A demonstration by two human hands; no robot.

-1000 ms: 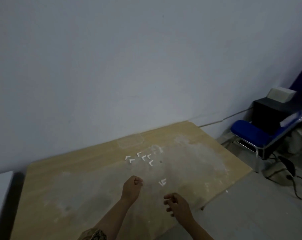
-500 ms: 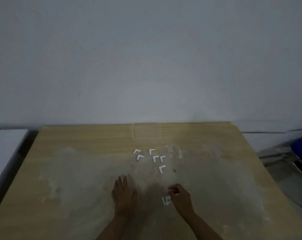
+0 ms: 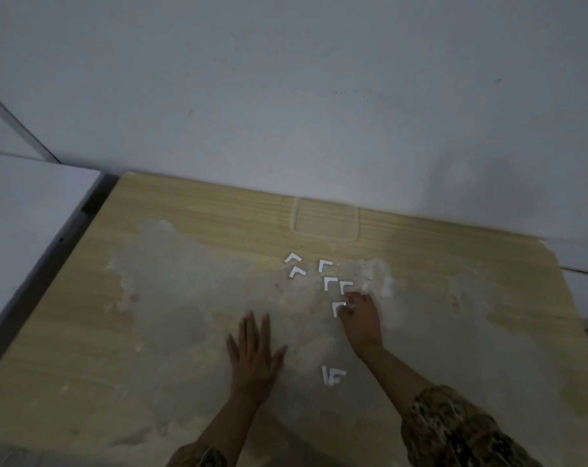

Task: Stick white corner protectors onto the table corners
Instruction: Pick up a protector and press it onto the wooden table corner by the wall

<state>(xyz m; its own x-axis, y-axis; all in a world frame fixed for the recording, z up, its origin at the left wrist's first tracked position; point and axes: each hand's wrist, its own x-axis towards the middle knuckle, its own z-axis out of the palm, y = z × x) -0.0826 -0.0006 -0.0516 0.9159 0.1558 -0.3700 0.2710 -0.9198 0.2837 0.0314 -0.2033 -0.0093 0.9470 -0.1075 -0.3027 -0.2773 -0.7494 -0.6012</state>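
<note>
Several white L-shaped corner protectors [image 3: 327, 265] lie in a loose group on the worn wooden table [image 3: 171, 291], near its far middle. My right hand [image 3: 361, 315] reaches into that group, and its fingertips pinch one corner protector [image 3: 336, 307] that still lies on the tabletop. My left hand [image 3: 254, 352] rests flat on the table with its fingers spread, to the left of the right hand. A separate pair of white pieces [image 3: 332, 376] lies nearer me, between my two forearms.
The table's far edge meets a pale wall [image 3: 286, 96]. A white surface [image 3: 26, 224] adjoins the table on the left, with a dark gap between. A rectangular outline [image 3: 326, 221] marks the tabletop near the wall.
The right hand has moved away from the near pair of pieces to the far group and taken hold of one protector. The left hand stays flat on the table. The view turned left.
</note>
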